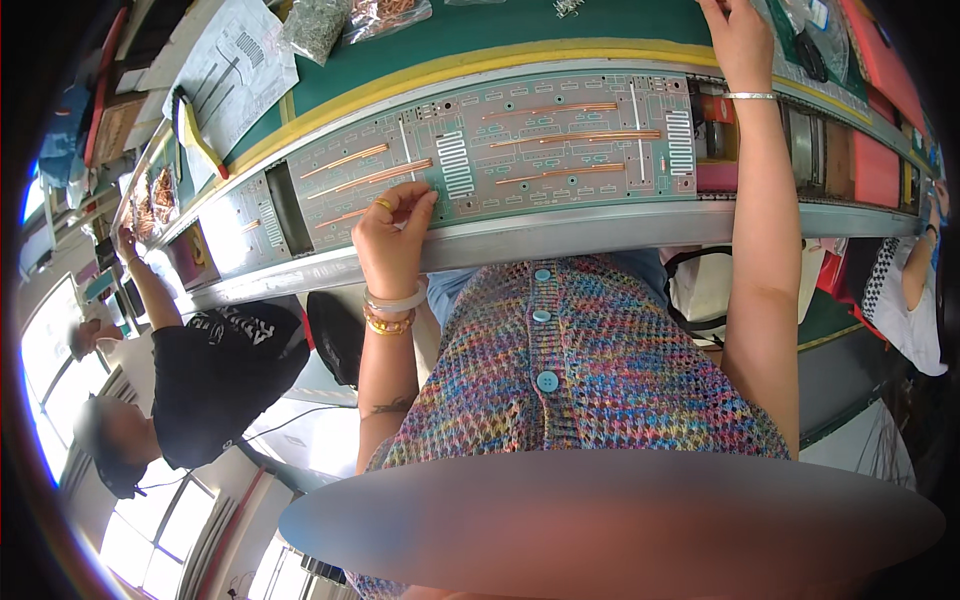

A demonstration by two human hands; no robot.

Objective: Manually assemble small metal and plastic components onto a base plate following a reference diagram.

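Observation:
My left hand (392,238), with a ring and bracelets at the wrist, is over the near edge of a grey-green circuit board (470,208). Its thumb and forefinger are pressed together; whatever may be between them is too small to make out. Long copper strips (575,138) lie in rows across the board, along with white comb-shaped patterns and thin pale bars. My right hand (742,48) reaches beyond the far rail, above the green table at the top edge. Its fingertips are cut off by the picture's edge, so its grip is hidden.
Metal rails (560,228) carry the board, with another board (245,228) at left. Beyond are bags of small metal parts (318,30) and copper parts (388,14), a printed drawing (232,70) and yellow-and-red-handled pliers (198,138). A black-shirted co-worker (215,375) works at left; red bins (885,165) stand right.

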